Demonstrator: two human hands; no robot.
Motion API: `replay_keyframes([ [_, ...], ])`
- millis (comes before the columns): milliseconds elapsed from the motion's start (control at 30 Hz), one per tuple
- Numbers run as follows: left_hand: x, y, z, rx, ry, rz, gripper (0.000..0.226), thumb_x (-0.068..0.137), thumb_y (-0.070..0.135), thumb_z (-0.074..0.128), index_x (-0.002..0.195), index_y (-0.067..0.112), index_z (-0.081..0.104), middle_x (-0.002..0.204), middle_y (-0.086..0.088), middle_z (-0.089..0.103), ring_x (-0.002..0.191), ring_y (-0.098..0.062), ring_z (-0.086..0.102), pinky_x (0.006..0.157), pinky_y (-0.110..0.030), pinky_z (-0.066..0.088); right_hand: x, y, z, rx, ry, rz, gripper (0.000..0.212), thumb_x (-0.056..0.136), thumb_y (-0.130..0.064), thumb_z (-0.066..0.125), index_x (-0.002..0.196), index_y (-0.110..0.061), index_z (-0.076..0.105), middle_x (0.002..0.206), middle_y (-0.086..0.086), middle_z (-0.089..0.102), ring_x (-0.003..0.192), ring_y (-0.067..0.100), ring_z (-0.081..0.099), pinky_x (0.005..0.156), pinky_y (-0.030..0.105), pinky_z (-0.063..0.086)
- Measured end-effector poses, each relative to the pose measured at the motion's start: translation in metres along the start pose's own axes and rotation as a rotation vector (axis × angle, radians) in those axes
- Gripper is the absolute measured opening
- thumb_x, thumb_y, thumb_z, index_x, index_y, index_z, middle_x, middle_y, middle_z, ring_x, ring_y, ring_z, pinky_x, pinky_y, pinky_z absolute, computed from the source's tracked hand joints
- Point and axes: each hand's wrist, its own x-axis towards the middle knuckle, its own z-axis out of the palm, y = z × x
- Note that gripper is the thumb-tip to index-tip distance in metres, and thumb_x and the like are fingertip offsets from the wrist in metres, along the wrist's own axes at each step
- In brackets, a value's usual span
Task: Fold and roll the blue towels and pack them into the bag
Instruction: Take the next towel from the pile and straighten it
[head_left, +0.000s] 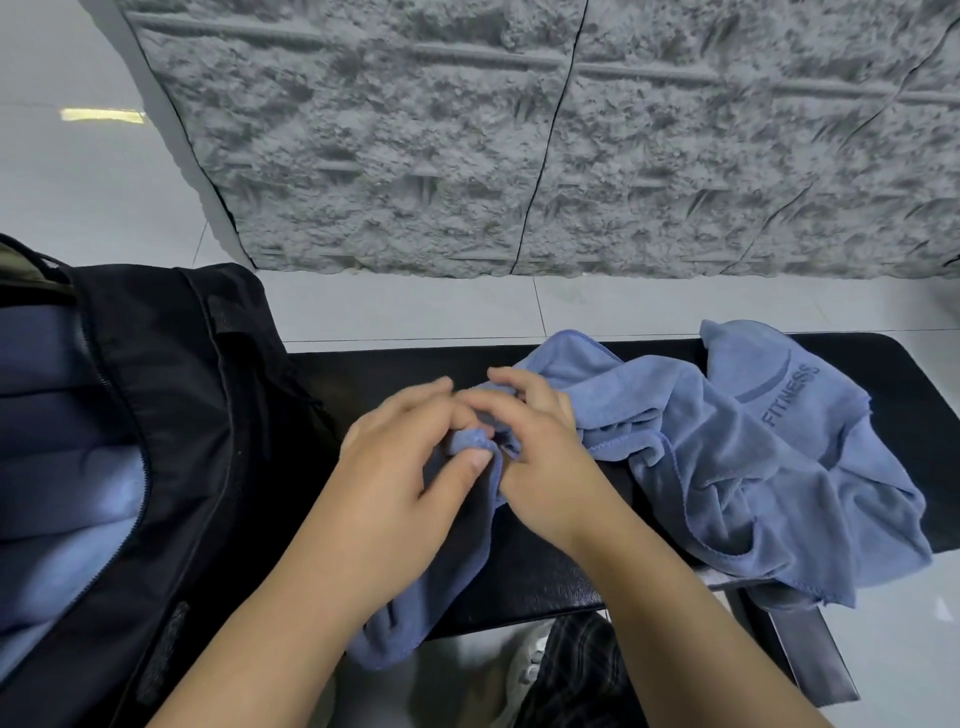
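Note:
A crumpled blue towel (737, 457) printed with "FITNESS" lies across the right half of a black padded bench (530, 571). One edge of it runs toward the middle and hangs over the bench's near side. My left hand (395, 467) and my right hand (540, 452) meet at the bench's middle, both pinching a corner of that towel between thumb and fingers. At the left stands a black bag (171, 441), unzipped, with rolled blue towels (67, 499) stacked inside it.
A rough grey stone-textured wall panel (519, 140) rises behind the bench, above a pale tiled floor (415, 306). The bench's metal leg (810, 654) slants down at the lower right. My shoe (524, 670) and checked trouser leg show below the bench.

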Motion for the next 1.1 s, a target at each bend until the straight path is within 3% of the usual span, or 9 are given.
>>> replay_keyframes([
  [167, -0.002, 0.013, -0.005, -0.216, 0.001, -0.058, 0.015, 0.088, 0.026, 0.061, 0.079, 0.038, 0.058, 0.072, 0.019, 0.062, 0.065, 0.001, 0.056, 0.059, -0.007, 0.038, 0.001, 0.013, -0.001, -0.242, 0.103, 0.03, 0.032, 0.085, -0.004, 0.054, 0.102, -0.028, 0.069, 0.14, -0.015, 0.037, 0.131, 0.013, 0.021, 0.108, 0.031, 0.026],
  [367, -0.003, 0.009, -0.01, -0.203, -0.033, -0.112, 0.026, 0.086, 0.012, 0.062, 0.083, 0.037, 0.065, 0.083, 0.02, 0.068, 0.083, 0.001, 0.063, 0.071, -0.012, 0.047, 0.007, 0.028, -0.014, -0.313, 0.213, 0.293, 0.029, 0.092, -0.011, 0.046, 0.108, -0.024, 0.066, 0.136, -0.009, 0.045, 0.126, 0.015, 0.025, 0.09, 0.018, 0.023],
  [433, -0.002, 0.002, -0.01, -0.077, -0.007, -0.124, 0.024, 0.086, 0.017, 0.06, 0.089, 0.041, 0.063, 0.088, 0.019, 0.066, 0.089, 0.001, 0.061, 0.077, -0.017, 0.048, 0.007, 0.03, -0.016, -0.357, 0.265, 0.302, 0.022, 0.093, -0.018, 0.048, 0.103, -0.024, 0.067, 0.114, -0.008, 0.055, 0.114, 0.018, 0.035, 0.081, 0.021, 0.026],
  [600, 0.001, 0.0, -0.006, 0.027, 0.025, -0.125, 0.052, 0.081, 0.035, 0.066, 0.123, 0.051, 0.038, 0.11, 0.04, 0.04, 0.1, 0.032, 0.033, 0.083, 0.007, 0.025, 0.004, -0.005, -0.011, -0.149, 0.361, 0.07, 0.027, 0.083, -0.035, 0.053, 0.068, -0.013, 0.062, 0.055, -0.01, 0.048, 0.077, 0.012, 0.045, 0.071, 0.034, 0.04],
  [700, 0.001, 0.002, -0.005, -0.012, 0.024, -0.139, 0.053, 0.085, 0.028, 0.064, 0.128, 0.049, 0.04, 0.108, 0.039, 0.046, 0.101, 0.026, 0.041, 0.084, 0.004, 0.03, -0.001, -0.023, -0.002, -0.073, 0.298, -0.13, 0.021, 0.078, -0.038, 0.05, 0.068, -0.022, 0.059, 0.057, -0.02, 0.05, 0.076, 0.001, 0.046, 0.087, 0.029, 0.038],
  [767, 0.001, 0.003, -0.007, -0.018, 0.04, -0.113, 0.033, 0.088, 0.021, 0.058, 0.108, 0.047, 0.055, 0.094, 0.031, 0.059, 0.094, 0.016, 0.052, 0.077, -0.003, 0.038, -0.003, -0.023, -0.002, -0.018, 0.229, -0.177, 0.019, 0.08, -0.037, 0.05, 0.069, -0.026, 0.062, 0.06, -0.019, 0.053, 0.074, -0.005, 0.048, 0.093, 0.025, 0.035],
  [867, 0.001, 0.003, -0.008, -0.042, 0.139, -0.097, 0.027, 0.089, 0.009, 0.053, 0.084, 0.036, 0.056, 0.085, 0.019, 0.061, 0.087, 0.004, 0.056, 0.071, -0.006, 0.039, -0.004, -0.022, -0.011, 0.145, 0.062, -0.047, 0.017, 0.085, -0.03, 0.064, 0.072, -0.02, 0.061, 0.063, -0.005, 0.06, 0.063, 0.003, 0.052, 0.065, 0.022, 0.042],
  [933, 0.002, 0.002, -0.011, -0.071, 0.249, -0.111, 0.029, 0.089, 0.004, 0.052, 0.082, 0.032, 0.055, 0.087, 0.019, 0.06, 0.084, 0.004, 0.056, 0.07, -0.005, 0.039, -0.003, -0.016, -0.014, 0.004, 0.028, 0.024, 0.014, 0.086, -0.029, 0.064, 0.075, -0.024, 0.058, 0.064, -0.003, 0.058, 0.063, 0.01, 0.051, 0.062, 0.025, 0.042],
  [1100, 0.005, 0.008, -0.017, -0.235, 0.488, -0.173, 0.027, 0.091, 0.006, 0.049, 0.083, 0.032, 0.049, 0.083, 0.03, 0.057, 0.08, 0.009, 0.054, 0.068, -0.003, 0.038, 0.004, 0.007, -0.018, -0.133, 0.272, 0.297, 0.014, 0.087, -0.012, 0.049, 0.087, -0.022, 0.058, 0.069, -0.005, 0.056, 0.063, 0.015, 0.05, 0.054, 0.025, 0.04],
])
